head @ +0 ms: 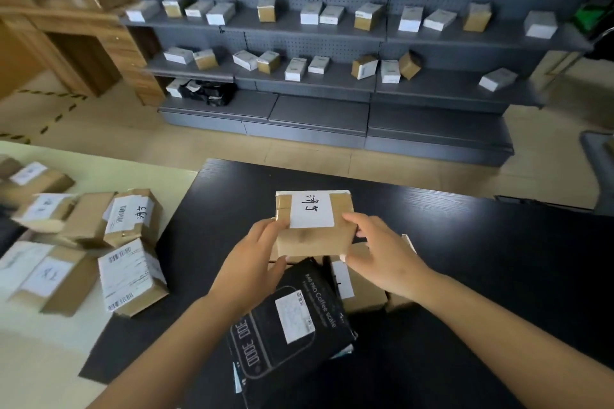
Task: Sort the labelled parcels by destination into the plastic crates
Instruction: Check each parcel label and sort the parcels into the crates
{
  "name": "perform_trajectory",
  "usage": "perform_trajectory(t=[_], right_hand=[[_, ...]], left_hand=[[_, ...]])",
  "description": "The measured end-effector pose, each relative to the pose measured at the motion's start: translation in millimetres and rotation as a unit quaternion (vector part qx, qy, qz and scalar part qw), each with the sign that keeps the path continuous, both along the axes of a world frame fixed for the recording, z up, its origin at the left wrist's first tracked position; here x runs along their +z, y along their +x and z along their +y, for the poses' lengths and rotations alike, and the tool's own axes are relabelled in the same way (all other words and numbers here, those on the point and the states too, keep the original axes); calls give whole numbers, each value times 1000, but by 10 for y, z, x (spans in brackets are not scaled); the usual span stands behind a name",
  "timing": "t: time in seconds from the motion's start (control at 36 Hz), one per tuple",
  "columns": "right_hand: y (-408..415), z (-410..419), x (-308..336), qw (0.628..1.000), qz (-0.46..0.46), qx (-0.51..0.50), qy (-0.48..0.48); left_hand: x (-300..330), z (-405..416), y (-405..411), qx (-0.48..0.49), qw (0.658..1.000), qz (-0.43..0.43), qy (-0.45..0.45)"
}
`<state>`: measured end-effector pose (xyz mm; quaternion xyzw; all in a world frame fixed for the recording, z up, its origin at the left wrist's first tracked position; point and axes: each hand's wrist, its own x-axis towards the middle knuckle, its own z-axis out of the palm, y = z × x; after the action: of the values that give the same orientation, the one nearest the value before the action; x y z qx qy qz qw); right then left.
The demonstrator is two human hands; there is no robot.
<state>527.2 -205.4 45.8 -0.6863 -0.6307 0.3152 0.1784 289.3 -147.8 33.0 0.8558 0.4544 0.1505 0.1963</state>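
A small brown cardboard parcel [314,236] with a white handwritten label sits between both hands above the black table [465,259]. My left hand [255,252] grips its left side, thumb under the near edge. My right hand [382,252] holds its right side with curled fingers. Under it lie a black coffee-scale box [289,325] with a white label and a flat brown parcel [362,289]. No plastic crate shows in the view.
A pile of several labelled brown parcels [129,219] lies on the pale table [50,342] at left. Grey pegboard shelves [315,76] with several small boxes stand behind. A wooden counter [83,43] is at far left.
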Motion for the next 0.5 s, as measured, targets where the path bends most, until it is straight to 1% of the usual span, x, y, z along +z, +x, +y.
perform_trajectory(t=[0.17, 0.25, 0.42, 0.5], right_hand=[[-48, -266, -128, 998, 9, 35, -41], [-80, -292, -205, 998, 25, 24, -51], [-141, -171, -264, 999, 19, 5, -47], [-185, -129, -253, 998, 5, 10, -54]], left_hand=[[-47, -319, -98, 12, 1000, 16, -17], [-32, -392, -123, 22, 999, 29, -28], [-15, -406, -195, 29, 998, 33, -35], [17, -392, -209, 70, 995, 16, -76]])
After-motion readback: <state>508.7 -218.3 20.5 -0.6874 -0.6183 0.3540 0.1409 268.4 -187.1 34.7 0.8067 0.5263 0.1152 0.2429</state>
